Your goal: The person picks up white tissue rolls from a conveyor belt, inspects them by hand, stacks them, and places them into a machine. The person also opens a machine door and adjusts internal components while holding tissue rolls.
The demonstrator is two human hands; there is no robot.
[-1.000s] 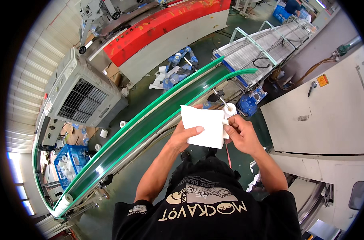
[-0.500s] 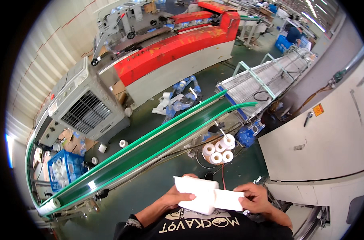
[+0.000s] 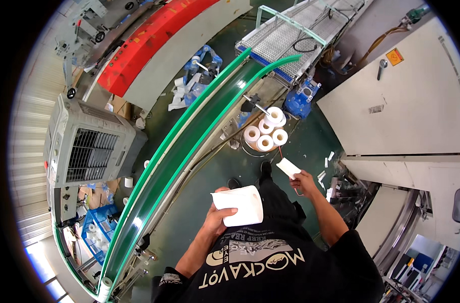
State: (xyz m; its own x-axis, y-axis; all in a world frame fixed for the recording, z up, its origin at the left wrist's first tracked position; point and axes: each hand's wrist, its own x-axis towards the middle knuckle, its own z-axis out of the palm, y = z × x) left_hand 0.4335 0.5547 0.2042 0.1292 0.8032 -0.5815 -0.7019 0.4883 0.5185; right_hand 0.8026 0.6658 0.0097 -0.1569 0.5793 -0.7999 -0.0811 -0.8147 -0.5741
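My left hand (image 3: 221,216) grips a white paper roll (image 3: 239,204) held in front of my chest. Off to the right, my right hand (image 3: 304,181) pinches a small white piece of paper (image 3: 288,167), apart from the roll. Both hands hover over the dark green floor beside the curved green conveyor (image 3: 184,151). Several white paper rolls (image 3: 265,132) stand in a cluster on the floor ahead, near a blue motor (image 3: 301,98).
A grey air cooler (image 3: 88,144) stands at the left. A red and grey machine housing (image 3: 154,45) lies beyond the conveyor. White cabinets (image 3: 406,96) fill the right side. A blue crate (image 3: 96,230) with rolls sits at lower left. Paper scraps (image 3: 327,166) lie on the floor.
My hands have come apart: the right one now holds a small torn paper piece out to the right, while the left keeps the roll. The view has tilted down toward the floor.
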